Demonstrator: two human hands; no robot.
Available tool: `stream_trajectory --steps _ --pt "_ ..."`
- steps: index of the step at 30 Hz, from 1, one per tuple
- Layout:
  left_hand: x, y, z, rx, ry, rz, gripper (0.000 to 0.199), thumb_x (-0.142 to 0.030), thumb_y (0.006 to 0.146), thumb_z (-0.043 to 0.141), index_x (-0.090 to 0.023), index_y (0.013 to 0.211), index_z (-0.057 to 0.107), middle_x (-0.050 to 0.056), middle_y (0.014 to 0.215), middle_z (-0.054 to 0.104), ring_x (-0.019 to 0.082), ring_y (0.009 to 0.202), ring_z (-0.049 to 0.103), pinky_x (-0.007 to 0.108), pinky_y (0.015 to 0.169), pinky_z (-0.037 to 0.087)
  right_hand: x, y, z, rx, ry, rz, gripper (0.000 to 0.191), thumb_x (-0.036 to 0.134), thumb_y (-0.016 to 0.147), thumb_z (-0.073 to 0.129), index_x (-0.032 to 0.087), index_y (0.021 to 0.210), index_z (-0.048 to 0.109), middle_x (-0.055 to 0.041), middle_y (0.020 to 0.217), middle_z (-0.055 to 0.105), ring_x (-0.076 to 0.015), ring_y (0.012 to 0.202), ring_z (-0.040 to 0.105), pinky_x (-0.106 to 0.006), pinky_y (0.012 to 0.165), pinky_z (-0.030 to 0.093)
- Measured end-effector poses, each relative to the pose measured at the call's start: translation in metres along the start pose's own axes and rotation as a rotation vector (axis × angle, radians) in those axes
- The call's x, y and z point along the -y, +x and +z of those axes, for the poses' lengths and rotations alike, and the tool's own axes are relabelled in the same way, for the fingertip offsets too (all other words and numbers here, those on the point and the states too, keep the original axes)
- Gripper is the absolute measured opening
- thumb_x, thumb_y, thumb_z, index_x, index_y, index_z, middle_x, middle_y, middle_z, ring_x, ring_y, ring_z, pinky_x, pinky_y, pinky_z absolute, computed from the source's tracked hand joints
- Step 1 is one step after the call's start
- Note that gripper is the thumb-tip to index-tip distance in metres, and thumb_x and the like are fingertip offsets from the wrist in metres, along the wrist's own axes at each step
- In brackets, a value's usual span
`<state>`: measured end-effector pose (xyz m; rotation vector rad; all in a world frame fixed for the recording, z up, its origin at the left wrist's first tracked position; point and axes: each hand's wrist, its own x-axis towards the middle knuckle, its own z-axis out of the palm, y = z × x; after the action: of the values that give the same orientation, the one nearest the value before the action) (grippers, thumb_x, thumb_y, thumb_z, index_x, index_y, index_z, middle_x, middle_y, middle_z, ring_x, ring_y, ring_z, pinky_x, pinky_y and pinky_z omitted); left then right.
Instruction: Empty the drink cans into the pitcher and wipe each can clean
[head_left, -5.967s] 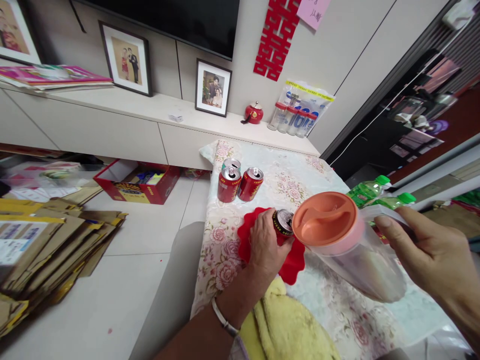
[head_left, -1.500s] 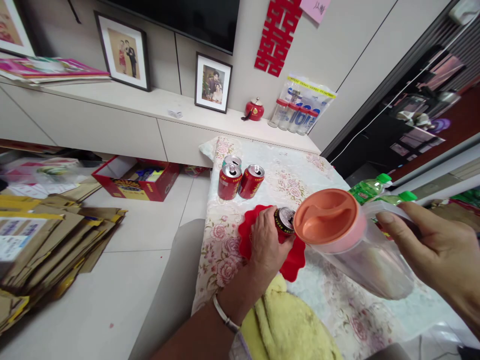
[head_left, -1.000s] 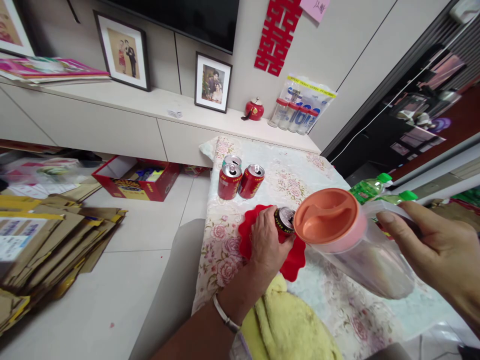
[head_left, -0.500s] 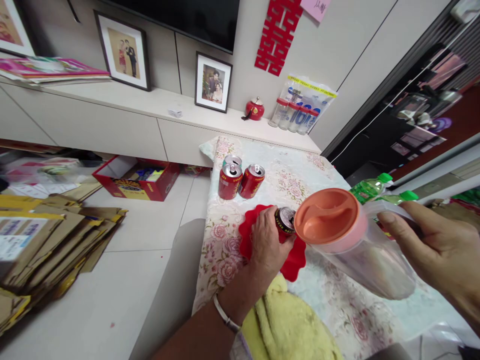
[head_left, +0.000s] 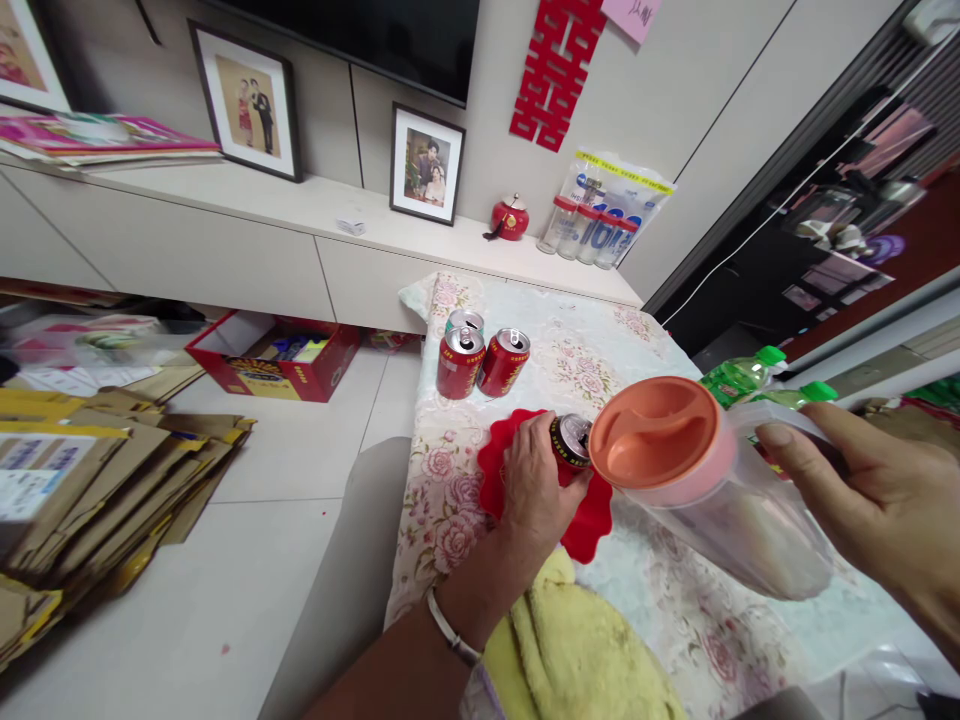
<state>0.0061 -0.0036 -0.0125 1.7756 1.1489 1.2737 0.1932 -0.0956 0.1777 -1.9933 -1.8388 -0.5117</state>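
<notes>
My left hand is wrapped round a red can with a black band and an opened silver top, held over a red scalloped tray. In my right hand is the handle of a clear plastic pitcher. The pitcher is tilted to the left, its orange lid close against the can's top. Whether liquid runs between them I cannot tell. Behind the tray stand several opened cans, among them a red can and another red can. A yellow towel lies in front of the tray.
Green-capped bottles stand at the right table edge, partly behind the pitcher. A flowered tablecloth covers the table. The low cabinet behind carries picture frames and a small red jar. Flattened cardboard lies on the floor at left.
</notes>
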Motion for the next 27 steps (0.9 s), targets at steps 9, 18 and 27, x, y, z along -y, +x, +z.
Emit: stream_trajectory --steps 9,18,27 --pt "0.0013 -0.0009 0.0017 -0.013 -0.005 0.0 0.073 -0.016 0.076 0.086 -0.025 0.138 0.049 0.013 0.134 0.068 0.037 0.129 0.066 0.059 0.107 0.056 0.0015 0.0017 -0.0002 -0.031 -0.006 -0.051 0.059 0.072 0.101 0.043 0.029 0.063 0.035 0.0036 0.047 0.031 -0.0134 0.037 0.034 -0.031 0.04 0.026" --pt "-0.0003 0.0003 -0.0009 0.011 -0.005 -0.008 0.073 -0.017 0.076 0.086 -0.022 0.138 0.049 0.015 0.135 0.068 0.037 0.131 0.065 0.059 0.108 0.055 -0.0008 0.0047 -0.0005 -0.075 -0.04 -0.171 0.059 0.068 0.104 0.047 0.027 0.062 0.041 0.0073 0.045 0.032 -0.0106 0.035 0.036 -0.028 0.036 0.029" --pt "-0.0007 0.0 -0.0013 0.01 -0.001 -0.006 0.074 -0.016 0.076 0.086 -0.022 0.139 0.048 0.016 0.137 0.068 0.038 0.132 0.065 0.06 0.109 0.055 -0.0022 0.0041 -0.0011 -0.077 -0.041 -0.185 0.057 0.065 0.105 0.048 0.027 0.063 0.041 0.0076 0.046 0.031 -0.0103 0.036 0.035 -0.028 0.037 0.029"
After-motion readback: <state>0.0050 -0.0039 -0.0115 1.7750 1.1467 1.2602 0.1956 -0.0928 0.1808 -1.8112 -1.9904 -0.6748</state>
